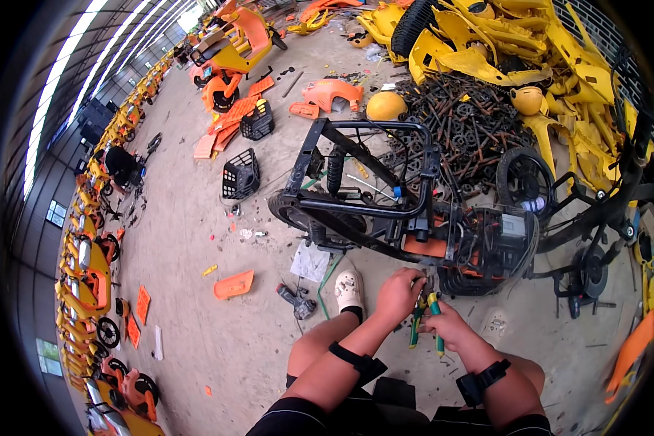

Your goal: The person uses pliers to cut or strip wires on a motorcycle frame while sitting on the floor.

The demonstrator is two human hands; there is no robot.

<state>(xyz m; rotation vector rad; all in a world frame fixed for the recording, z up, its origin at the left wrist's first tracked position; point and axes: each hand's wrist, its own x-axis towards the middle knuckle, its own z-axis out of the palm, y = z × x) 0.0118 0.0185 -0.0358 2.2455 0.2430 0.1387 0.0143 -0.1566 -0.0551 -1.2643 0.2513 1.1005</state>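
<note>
My right hand (447,323) grips pliers (436,327) with green and yellow handles, which are spread apart. My left hand (403,294) is closed by the pliers' jaws, its fingertips pinched on something too small to make out. Both hands are just in front of a stripped black scooter frame (363,207), below its orange panel (425,245) and a dark housing (490,243) with wires around it. A cordless power tool (301,301) lies on the floor to the left, beside a white sheet (310,260) and a green hose (327,291).
A pile of dark metal parts (458,131) and heaped yellow panels (523,43) stand behind the frame. Orange panels (232,287) and black baskets (241,174) lie on the concrete floor (182,240). Rows of scooters (94,305) line the left, where another person (120,167) bends down.
</note>
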